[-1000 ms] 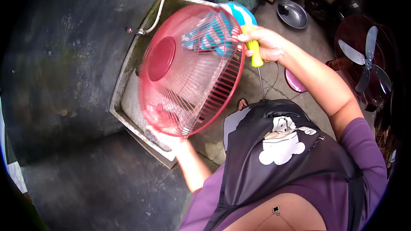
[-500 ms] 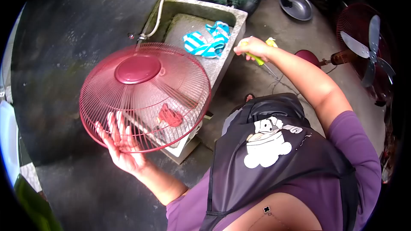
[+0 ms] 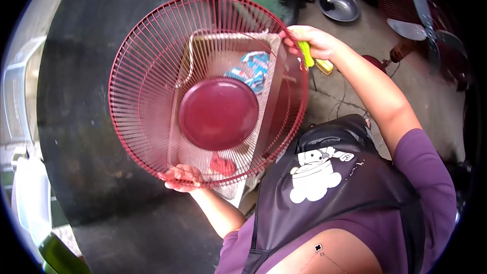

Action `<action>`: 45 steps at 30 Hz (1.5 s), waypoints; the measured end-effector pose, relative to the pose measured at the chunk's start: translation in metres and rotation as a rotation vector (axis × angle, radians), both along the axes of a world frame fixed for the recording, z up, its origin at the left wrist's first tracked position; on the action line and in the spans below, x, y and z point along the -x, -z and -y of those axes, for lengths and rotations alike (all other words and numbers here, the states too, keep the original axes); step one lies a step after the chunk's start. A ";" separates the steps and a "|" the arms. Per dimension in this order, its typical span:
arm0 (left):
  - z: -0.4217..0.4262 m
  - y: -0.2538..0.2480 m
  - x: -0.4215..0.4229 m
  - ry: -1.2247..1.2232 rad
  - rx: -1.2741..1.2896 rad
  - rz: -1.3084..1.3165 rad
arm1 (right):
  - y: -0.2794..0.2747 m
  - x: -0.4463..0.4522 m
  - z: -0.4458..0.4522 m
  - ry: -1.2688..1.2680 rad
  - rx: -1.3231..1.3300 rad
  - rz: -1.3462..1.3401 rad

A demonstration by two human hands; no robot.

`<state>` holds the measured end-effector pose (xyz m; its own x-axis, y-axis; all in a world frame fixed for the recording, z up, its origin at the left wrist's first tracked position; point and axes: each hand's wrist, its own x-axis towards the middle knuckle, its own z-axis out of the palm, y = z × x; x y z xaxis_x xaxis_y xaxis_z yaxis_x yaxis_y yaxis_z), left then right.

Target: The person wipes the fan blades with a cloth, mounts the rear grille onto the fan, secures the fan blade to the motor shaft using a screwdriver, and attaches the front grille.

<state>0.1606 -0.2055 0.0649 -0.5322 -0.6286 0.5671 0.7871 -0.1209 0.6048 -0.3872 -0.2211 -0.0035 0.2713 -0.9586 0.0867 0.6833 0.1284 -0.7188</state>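
A round dark-red wire fan guard point(image 3: 218, 114) with a solid disc at its middle is held over a stone sink. My left hand point(image 3: 183, 176) grips its lower rim, with the fingers wrapped around the wires. At the upper right, my right hand point(image 3: 312, 43) has its fingertips on the rim. That same hand also holds a screwdriver point(image 3: 305, 53) with a lime-green handle. Something yellow point(image 3: 324, 66) shows beside the right wrist; what it is I cannot make out.
Through the wires the stone sink point(image 3: 269, 91) shows, with a blue-and-white striped cloth point(image 3: 256, 68) and a red cloth point(image 3: 222, 164) in it. A metal basin point(image 3: 340, 6) lies on the floor. A fan with bare blades point(image 3: 431, 33) stands at the right. White plastic chairs point(image 3: 33, 187) are at the left.
The fan guard has turned over so its hollow side faces me, and has moved up and right. My right hand has come onto its rim; my left hand's fingers have closed on it.
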 end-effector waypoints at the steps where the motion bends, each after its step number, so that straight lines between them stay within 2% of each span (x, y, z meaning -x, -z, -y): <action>1: 0.000 -0.008 0.024 0.008 -0.073 -0.060 | -0.014 0.010 -0.022 0.086 -0.003 -0.008; 4: 0.040 -0.003 0.046 0.267 -0.037 -0.043 | -0.044 0.037 -0.086 0.144 0.053 0.023; 5: 0.047 -0.003 0.063 0.305 -0.022 -0.072 | -0.043 0.049 -0.108 0.217 0.069 -0.075; 6: 0.063 0.002 0.072 0.483 -0.034 -0.101 | -0.047 0.053 -0.130 0.319 0.051 -0.116; 9: 0.085 0.000 0.138 0.748 -0.016 -0.107 | -0.046 0.068 -0.198 0.410 -0.013 -0.108; 14: 0.119 0.018 0.199 0.236 -0.542 0.194 | -0.052 0.054 -0.293 0.680 -0.083 -0.134; 16: 0.154 0.038 0.222 0.557 -0.581 0.186 | -0.071 0.047 -0.317 0.709 -0.035 -0.211; 17: 0.172 0.048 0.233 0.710 -0.595 0.200 | -0.086 0.040 -0.326 0.775 -0.106 -0.265; 18: 0.178 0.053 0.257 0.688 -0.651 0.290 | -0.093 0.035 -0.332 0.863 -0.163 -0.297; 20: 0.147 0.037 0.311 0.565 -0.533 0.379 | -0.101 0.035 -0.338 0.939 -0.230 -0.344; 21: 0.158 0.048 0.320 0.449 -0.714 0.363 | -0.112 0.025 -0.337 0.959 -0.271 -0.322; 22: 0.167 0.068 0.332 0.403 -0.667 0.489 | -0.116 0.029 -0.342 1.036 -0.318 -0.383; 24: 0.139 0.069 0.363 0.387 -0.646 0.465 | -0.128 0.036 -0.354 1.156 -0.357 -0.352; 28: 0.119 0.062 0.385 0.593 -0.719 0.392 | -0.135 0.056 -0.373 1.291 -0.443 -0.480; 30: 0.108 0.073 0.400 0.713 -0.727 0.346 | -0.132 0.075 -0.393 1.271 -0.470 -0.488; 34: 0.088 0.095 0.425 0.711 -0.762 0.318 | -0.149 0.098 -0.417 1.164 -0.403 -0.519; 36: 0.093 0.102 0.426 0.717 -0.818 0.306 | -0.179 0.079 -0.404 1.183 -0.382 -0.557; 38: 0.085 0.124 0.440 1.033 -0.723 0.109 | -0.204 0.077 -0.404 1.099 -0.329 -0.634; 39: 0.094 0.153 0.449 1.036 -0.624 0.111 | -0.216 0.078 -0.402 1.047 -0.286 -0.674; 40: 0.064 0.136 0.453 0.371 -0.745 0.567 | -0.226 0.077 -0.399 0.992 -0.238 -0.711; 42: 0.068 0.158 0.457 0.644 -0.992 0.364 | -0.246 0.061 -0.381 0.934 -0.205 -0.765; 45: 0.044 0.164 0.467 0.687 -1.044 0.327 | -0.262 0.053 -0.371 0.845 -0.172 -0.799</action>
<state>-0.3068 -0.2497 -0.0995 -0.9414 -0.2362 -0.2407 0.2095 -0.9689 0.1314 -0.4404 0.1496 0.2582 -0.5376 -0.8426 0.0315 -0.0395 -0.0122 -0.9991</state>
